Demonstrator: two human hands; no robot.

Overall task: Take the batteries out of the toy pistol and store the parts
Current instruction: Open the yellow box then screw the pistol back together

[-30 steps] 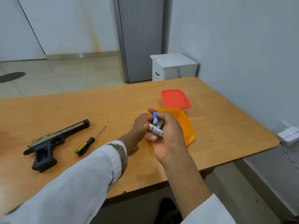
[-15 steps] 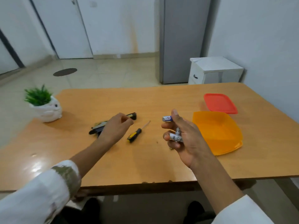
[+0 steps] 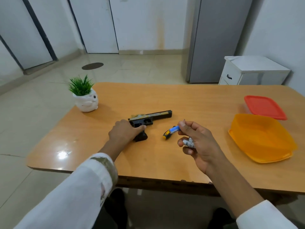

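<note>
A black toy pistol (image 3: 151, 117) with a worn gold slide lies on the wooden table (image 3: 198, 100), muzzle to the right. My left hand (image 3: 124, 132) rests on its grip, fingers curled over it. My right hand (image 3: 196, 142) hovers to the right of the pistol and holds batteries (image 3: 188, 142): a blue-and-white one (image 3: 174, 129) pinched at the fingertips and white ones in the curled fingers. A screwdriver (image 3: 166, 134) with a yellow-and-black handle lies beneath the blue battery, partly hidden by it.
An open orange container (image 3: 262, 139) sits at the right of the table, its red lid (image 3: 264, 107) just behind it. A small potted plant (image 3: 85, 96) stands at the far left corner. A white cabinet (image 3: 252, 70) stands beyond the table.
My left hand left the right hand, reached left and settled on the pistol's grip. My right hand keeps the batteries. The camera turned left, bringing the plant into view.
</note>
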